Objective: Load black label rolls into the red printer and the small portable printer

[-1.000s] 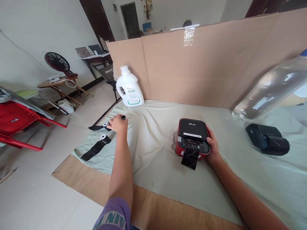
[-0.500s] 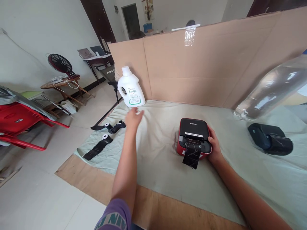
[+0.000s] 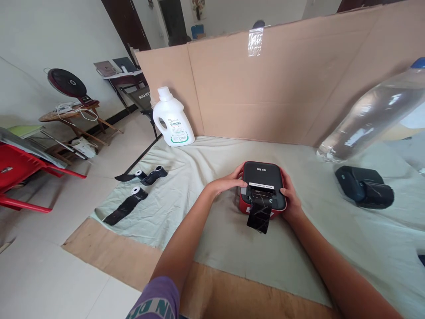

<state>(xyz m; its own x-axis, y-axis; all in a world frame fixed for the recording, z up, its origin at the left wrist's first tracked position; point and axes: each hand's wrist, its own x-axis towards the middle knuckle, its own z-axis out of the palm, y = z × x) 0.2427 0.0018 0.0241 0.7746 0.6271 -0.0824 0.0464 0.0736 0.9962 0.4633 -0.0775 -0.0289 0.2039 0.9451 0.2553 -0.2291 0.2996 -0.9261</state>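
A red and black label printer (image 3: 264, 173) rests on the pale green cloth, and a strip of black marbled label tape (image 3: 259, 216) hangs from its front slot. Its left side is gripped by my left hand (image 3: 229, 180), thumb on the top edge. My right hand (image 3: 291, 197) holds the right side, with the thumb near the top corner and the other fingers partly hidden behind the casing. Off to the left lie several partly unrolled black rolls (image 3: 128, 206) with white cores.
White detergent jug (image 3: 173, 119) stands at the back left, before a cardboard wall (image 3: 259, 93). A large clear bottle (image 3: 368, 115) leans at the right, behind a black device with a dark roll (image 3: 365, 186). The cloth (image 3: 186, 186) covers a wooden board (image 3: 113, 241).
My left hand has moved right, from near the detergent jug to the printer's left side, and now grips it. My right hand stays on the printer. The view has shifted slightly.
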